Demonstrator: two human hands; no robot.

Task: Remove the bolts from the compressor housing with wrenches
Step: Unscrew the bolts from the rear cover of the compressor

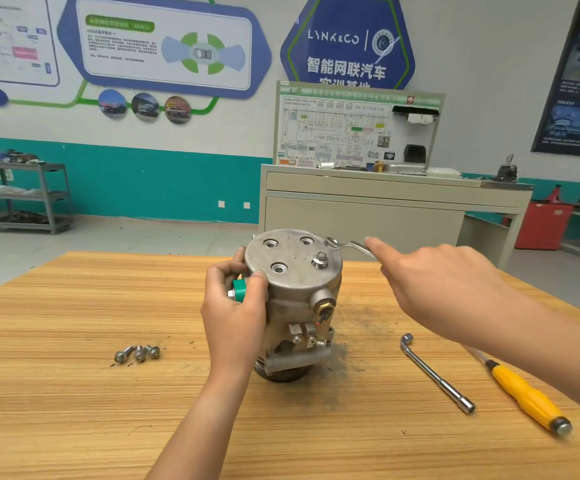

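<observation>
A grey metal compressor housing (295,292) stands upright on the wooden table (74,393). Its round top plate shows three empty bolt holes and one bolt (320,260) standing raised at the right. My left hand (236,313) grips the housing's left side, around a green cap (239,290). My right hand (430,289) holds a silver wrench (349,247) just behind and to the right of the top plate; its end sits off the bolt. Three loose bolts (138,353) lie on the table to the left.
An L-shaped socket wrench (434,372) and a yellow-handled screwdriver (527,400) lie on the table to the right. Dark grime marks the wood beside the housing. Behind the table stand a beige training bench (385,202), a grey shelf cart (22,195) and a red cabinet (545,225).
</observation>
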